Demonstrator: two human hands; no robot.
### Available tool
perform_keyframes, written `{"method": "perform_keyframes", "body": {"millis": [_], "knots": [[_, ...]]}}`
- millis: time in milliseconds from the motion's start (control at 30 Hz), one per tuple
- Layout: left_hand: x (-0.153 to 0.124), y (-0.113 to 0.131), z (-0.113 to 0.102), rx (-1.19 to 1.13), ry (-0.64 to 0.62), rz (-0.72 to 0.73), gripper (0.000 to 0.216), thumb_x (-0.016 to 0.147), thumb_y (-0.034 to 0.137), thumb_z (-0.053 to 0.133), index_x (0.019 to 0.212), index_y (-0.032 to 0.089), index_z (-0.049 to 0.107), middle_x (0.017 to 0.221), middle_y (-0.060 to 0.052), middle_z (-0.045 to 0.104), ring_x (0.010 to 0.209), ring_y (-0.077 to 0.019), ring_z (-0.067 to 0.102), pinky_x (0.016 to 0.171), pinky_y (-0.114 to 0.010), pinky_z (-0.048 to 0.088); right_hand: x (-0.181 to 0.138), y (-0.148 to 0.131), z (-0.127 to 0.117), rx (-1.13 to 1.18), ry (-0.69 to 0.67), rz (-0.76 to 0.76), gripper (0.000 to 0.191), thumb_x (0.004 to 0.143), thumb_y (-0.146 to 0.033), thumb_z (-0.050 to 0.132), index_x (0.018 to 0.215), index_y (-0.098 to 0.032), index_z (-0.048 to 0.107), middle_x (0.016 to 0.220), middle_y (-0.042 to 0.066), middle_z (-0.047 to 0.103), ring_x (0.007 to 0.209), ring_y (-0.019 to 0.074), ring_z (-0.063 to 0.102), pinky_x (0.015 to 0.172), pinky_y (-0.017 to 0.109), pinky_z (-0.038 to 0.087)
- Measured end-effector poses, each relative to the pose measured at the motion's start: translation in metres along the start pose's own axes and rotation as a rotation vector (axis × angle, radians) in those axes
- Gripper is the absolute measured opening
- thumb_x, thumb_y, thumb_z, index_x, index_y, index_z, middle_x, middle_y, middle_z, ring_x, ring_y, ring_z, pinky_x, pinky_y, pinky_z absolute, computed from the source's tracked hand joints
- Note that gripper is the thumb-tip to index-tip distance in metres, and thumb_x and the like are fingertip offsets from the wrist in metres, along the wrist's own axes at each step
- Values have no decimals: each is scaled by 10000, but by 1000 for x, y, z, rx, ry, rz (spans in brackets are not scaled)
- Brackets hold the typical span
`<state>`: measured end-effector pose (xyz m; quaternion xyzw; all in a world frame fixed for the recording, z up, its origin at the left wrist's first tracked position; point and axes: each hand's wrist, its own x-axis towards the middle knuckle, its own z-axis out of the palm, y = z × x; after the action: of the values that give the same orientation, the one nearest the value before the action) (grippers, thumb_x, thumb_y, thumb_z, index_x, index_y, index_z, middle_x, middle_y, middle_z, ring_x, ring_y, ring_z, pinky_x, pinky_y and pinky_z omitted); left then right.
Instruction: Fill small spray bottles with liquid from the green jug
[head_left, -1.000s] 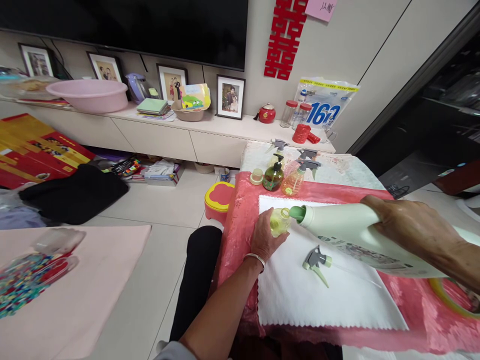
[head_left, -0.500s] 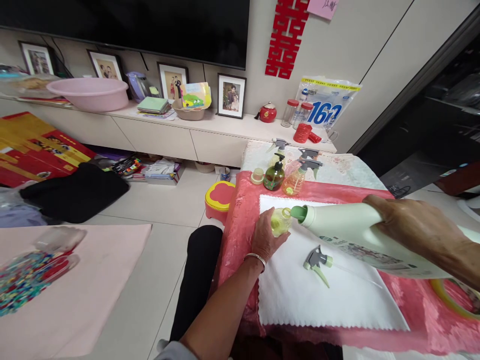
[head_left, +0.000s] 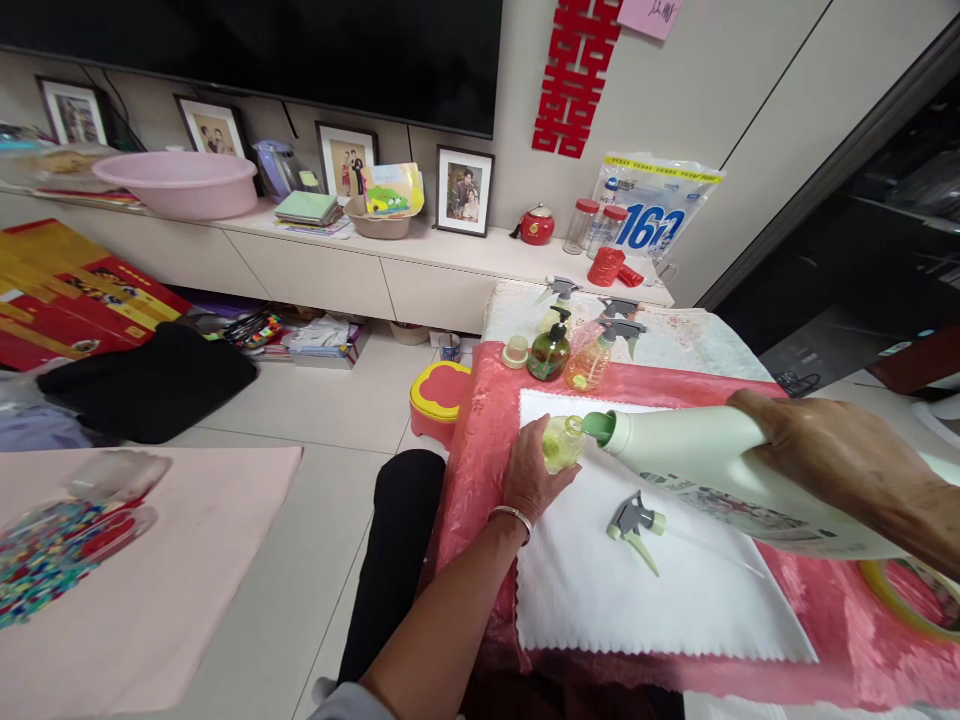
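My left hand (head_left: pixel 529 476) is wrapped round a small yellow-green bottle (head_left: pixel 560 443) that stands on a white cloth (head_left: pixel 600 590). My right hand (head_left: pixel 817 450) grips a big pale green jug (head_left: pixel 705 470), tilted on its side. The jug's green spout sits right at the small bottle's open neck. A grey and green spray head (head_left: pixel 634 523) with its long tube lies loose on the cloth, just below the jug.
At the table's far end stand several spray and pump bottles (head_left: pixel 570 345) and a small lid (head_left: pixel 514 351). The red tablecloth (head_left: pixel 480 440) hangs over the table's left side. A red and yellow stool (head_left: pixel 438 395) stands on the floor. A low cabinet (head_left: pixel 337 270) carries frames and a pink basin (head_left: pixel 178 184).
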<state>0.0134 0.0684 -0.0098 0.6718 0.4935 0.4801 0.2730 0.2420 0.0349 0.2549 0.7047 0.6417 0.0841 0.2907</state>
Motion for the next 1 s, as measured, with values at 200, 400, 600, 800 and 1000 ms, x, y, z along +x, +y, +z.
{"method": "perform_keyframes", "body": {"millis": [200, 400, 600, 800, 1000], "knots": [[0, 0, 0, -1, 5, 3, 895, 670, 283, 831, 1427, 203, 360, 1340, -146, 558, 1252, -321, 569, 1067, -509, 490, 1, 2, 4, -33, 24, -32, 151, 841, -240, 489, 989, -265, 472, 858, 18, 626, 766, 239, 590, 615, 307, 311], [0, 0, 0, 10, 9, 11, 900, 667, 283, 833, 1426, 196, 358, 1351, -152, 554, 1258, -323, 566, 1068, -508, 489, 3, 1, 5, -53, 19, -22, 145, 844, -218, 462, 981, -262, 463, 843, 12, 621, 755, 230, 589, 608, 308, 310], [0, 1, 0, 11, -2, -5, 902, 668, 279, 835, 1429, 216, 353, 1353, -139, 550, 1259, -323, 565, 1070, -512, 488, 4, 1, 5, -41, 19, -15, 149, 850, -230, 474, 993, -269, 485, 836, 20, 626, 752, 235, 594, 601, 306, 309], [0, 1, 0, 4, -1, 0, 910, 667, 274, 836, 1432, 221, 346, 1347, -136, 550, 1258, -318, 564, 1073, -502, 488, 4, 2, 6, -52, 16, -15, 155, 851, -234, 492, 1000, -273, 473, 845, 10, 625, 768, 235, 596, 606, 308, 303], [0, 1, -1, 13, 5, 6, 906, 664, 275, 834, 1428, 201, 353, 1345, -143, 553, 1260, -318, 564, 1075, -503, 484, 1, -1, 0, -53, 11, -12, 128, 856, -227, 483, 981, -257, 479, 845, 26, 626, 765, 237, 596, 609, 302, 303]]}}
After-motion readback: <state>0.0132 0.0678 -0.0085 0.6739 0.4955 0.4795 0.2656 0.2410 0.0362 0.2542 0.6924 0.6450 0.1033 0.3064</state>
